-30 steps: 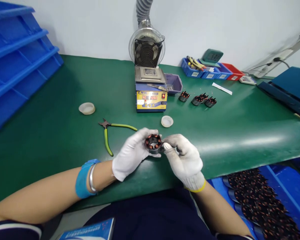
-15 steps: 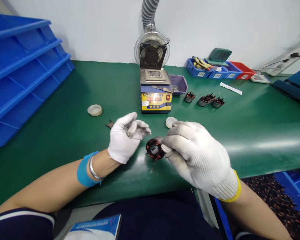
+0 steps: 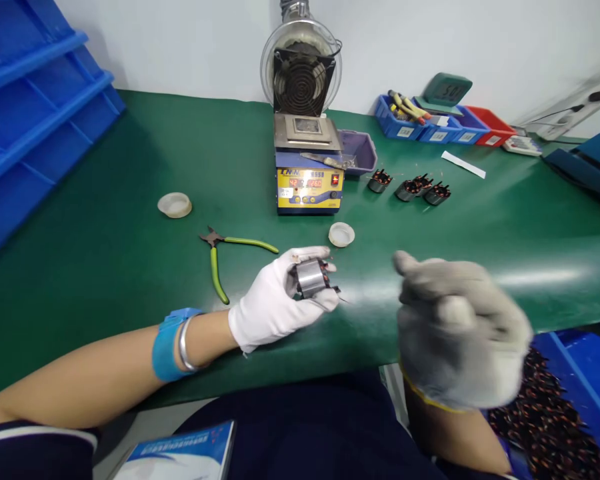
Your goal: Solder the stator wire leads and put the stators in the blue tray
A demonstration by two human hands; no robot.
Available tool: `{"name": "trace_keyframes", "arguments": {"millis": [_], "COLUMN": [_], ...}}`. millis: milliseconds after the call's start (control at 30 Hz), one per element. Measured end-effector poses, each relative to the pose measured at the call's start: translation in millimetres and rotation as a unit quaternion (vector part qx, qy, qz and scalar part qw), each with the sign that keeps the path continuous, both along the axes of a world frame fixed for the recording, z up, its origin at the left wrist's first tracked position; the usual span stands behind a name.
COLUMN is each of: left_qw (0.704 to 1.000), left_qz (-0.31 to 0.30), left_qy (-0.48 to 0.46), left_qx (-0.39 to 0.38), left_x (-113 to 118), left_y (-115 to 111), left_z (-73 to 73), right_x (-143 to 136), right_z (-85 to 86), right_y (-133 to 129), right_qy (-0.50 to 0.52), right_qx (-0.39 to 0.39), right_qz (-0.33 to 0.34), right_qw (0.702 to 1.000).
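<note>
My left hand [image 3: 280, 297], in a thin white glove, grips a motor stator [image 3: 311, 278] between thumb and fingers, just above the green bench. The stator's steel body lies sideways, with dark ends and copper winding showing at its right end; a thin wire sticks out there. Off to the right, apart from the stator, my right hand [image 3: 460, 330] wears a knit glove greyed on the palm and is blurred. Its fingers are curled in, and whether anything is inside them is hidden. Beside my left hand lie cutting pliers [image 3: 217, 243] with green handles, spread apart.
A yellow-fronted solder pot [image 3: 310, 190] stands below a round fume hood [image 3: 301, 67]. A purple bin [image 3: 363, 152] adjoins it. Several stators [image 3: 409, 190] stand to the right. Two white caps [image 3: 175, 205] lie on the bench [image 3: 130, 267]. Blue trays [image 3: 35, 100] are stacked at left.
The stator has passed from my right hand into my left, which has closed on it. My right hand has moved right and turned. The view has shifted, and the pliers now show fully.
</note>
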State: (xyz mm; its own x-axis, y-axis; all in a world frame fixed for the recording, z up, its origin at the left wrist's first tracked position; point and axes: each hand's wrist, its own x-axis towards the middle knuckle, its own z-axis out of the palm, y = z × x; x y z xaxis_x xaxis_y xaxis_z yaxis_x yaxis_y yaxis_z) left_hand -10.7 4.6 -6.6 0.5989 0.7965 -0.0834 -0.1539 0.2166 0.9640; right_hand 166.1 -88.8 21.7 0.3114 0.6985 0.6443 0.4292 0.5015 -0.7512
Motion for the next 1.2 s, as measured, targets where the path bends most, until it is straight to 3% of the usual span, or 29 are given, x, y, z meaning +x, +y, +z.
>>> {"name": "trace_keyframes", "arguments": {"millis": [67, 167, 233, 300, 400, 467, 533, 600, 667, 700, 767, 867, 900, 967, 1033, 1200], "left_qw": [0.998, 0.994, 0.989, 0.969, 0.934, 0.913, 0.864, 0.796, 0.767, 0.771, 0.806, 0.882, 0.908, 0.952, 0.971, 0.976], "left_qz": [0.056, 0.067, 0.043, 0.016, -0.009, 0.012, 0.037, 0.016, -0.022, -0.041, -0.097, -0.235, -0.236, -0.158, -0.088, -0.148], "left_qy": [-0.019, -0.031, -0.004, 0.037, 0.044, 0.02, 0.017, 0.057, 0.133, 0.172, 0.207, 0.145, 0.126, 0.123, 0.147, 0.159], "left_qx": [0.033, 0.077, 0.143, 0.244, 0.355, 0.406, 0.502, 0.603, 0.627, 0.612, 0.547, 0.382, 0.321, 0.23, 0.167, 0.015], "left_x": [0.6, -1.0, -3.6, -6.4, -9.0, -9.9, -11.3, -13.2, -15.5, -17.0, -20.7, -26.5, -27.1, -24.5, -17.4, -6.2], "left_y": [-2.6, -8.4, -13.8, -18.3, -16.9, -8.7, 3.2, 14.8, 22.6, 24.8, 26.6, 26.8, 26.4, 24.1, 18.6, 4.8], "left_z": [-4.9, -18.3, -30.9, -43.7, -51.9, -45.0, -30.8, -15.2, -2.3, 3.2, 13.8, 29.5, 33.2, 35.3, 30.1, 16.8], "right_x": [-5.2, -23.8, -38.9, -48.8, -46.8, -37.9, -28.3, -20.1, -13.4, -10.4, -4.2, 4.4, 6.6, 9.2, 9.2, 4.9], "right_z": [-12.1, -35.5, -50.9, -62.2, -67.6, -65.4, -62.1, -59.8, -58.6, -58.2, -56.9, -53.7, -52.6, -51.2, -51.2, -53.2], "right_y": [-4.9, -2.7, 2.3, 7.2, 9.9, 8.2, 5.4, 2.9, 1.3, 0.7, -0.2, -2.0, -2.5, -3.2, -3.4, -5.3], "right_qy": [0.068, -0.002, -0.02, -0.015, -0.067, -0.144, -0.215, -0.263, -0.297, -0.309, -0.323, -0.323, -0.321, -0.318, -0.317, -0.301], "right_qx": [-0.004, -0.204, -0.28, -0.278, -0.2, -0.147, -0.106, -0.086, -0.073, -0.065, -0.054, -0.054, -0.054, -0.049, -0.046, -0.049], "right_qz": [-0.055, -0.005, 0.026, 0.016, 0.003, 0.004, 0.007, 0.019, 0.023, 0.018, -0.002, -0.034, -0.042, -0.055, -0.058, -0.035], "right_qw": [0.996, 0.979, 0.959, 0.96, 0.978, 0.979, 0.971, 0.961, 0.952, 0.949, 0.945, 0.944, 0.944, 0.945, 0.945, 0.952]}}
